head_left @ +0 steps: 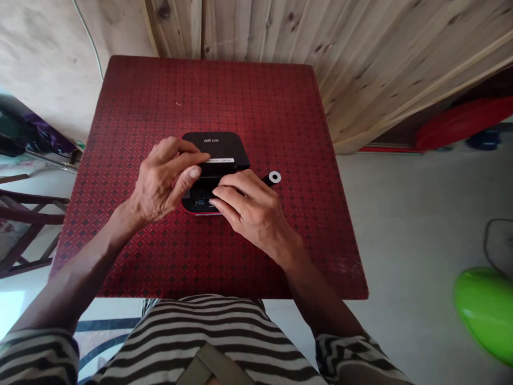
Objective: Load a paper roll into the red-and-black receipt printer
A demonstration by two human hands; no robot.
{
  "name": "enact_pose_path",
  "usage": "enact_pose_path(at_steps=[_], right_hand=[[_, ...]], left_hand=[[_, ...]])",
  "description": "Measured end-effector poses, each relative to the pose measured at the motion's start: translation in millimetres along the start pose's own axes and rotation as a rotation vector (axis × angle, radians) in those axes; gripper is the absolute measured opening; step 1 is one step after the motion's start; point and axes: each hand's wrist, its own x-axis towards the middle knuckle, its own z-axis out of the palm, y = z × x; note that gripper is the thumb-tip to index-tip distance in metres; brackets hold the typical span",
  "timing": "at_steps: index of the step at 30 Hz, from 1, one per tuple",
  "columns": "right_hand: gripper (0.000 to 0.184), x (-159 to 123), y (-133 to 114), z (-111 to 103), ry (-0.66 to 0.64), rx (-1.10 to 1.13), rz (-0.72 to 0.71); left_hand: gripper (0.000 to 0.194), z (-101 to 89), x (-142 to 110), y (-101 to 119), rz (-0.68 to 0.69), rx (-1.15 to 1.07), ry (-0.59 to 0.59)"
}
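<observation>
A small black device with a raised lid sits on the red table, probably a compact label or receipt printer. White lettering and a white strip mark the lid. My left hand is at the lid's left side, its index fingertip at the white strip and its thumb apart below. Over the front compartment, my right hand has thumb and fingers pinched together; whatever is between them is hidden. Just beyond its knuckles lies a small roll with a white ring-shaped end and dark core.
The device stands on a table with a red patterned cover. Wooden planking rises behind its far edge. A wooden chair is on the left; a green rounded object is on the floor at right.
</observation>
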Motion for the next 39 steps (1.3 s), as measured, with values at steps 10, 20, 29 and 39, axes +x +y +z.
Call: enact_pose_path(at_steps=[10, 20, 29, 39], right_hand=[[0.023, -5.2, -0.3, 2.1, 0.016, -0.080, -0.010], [0.012, -6.4, 3.1, 4.5, 0.040, -0.062, -0.013], [0.037, -34.3, -3.4, 15.3, 0.358, 0.130, 0.362], [0.054, -62.8, -15.7, 47.3, 0.303, 0.105, 0.425]], left_hand=[[0.059, 18.8, -33.8, -11.9, 0.098, 0.104, -0.042], [0.084, 22.2, -41.1, -13.3, 0.117, 0.124, -0.065], [0.080, 27.8, -63.4, 0.0, 0.042, 0.151, 0.037], [0.062, 24.2, -79.1, -3.8, 0.080, 0.269, 0.132]])
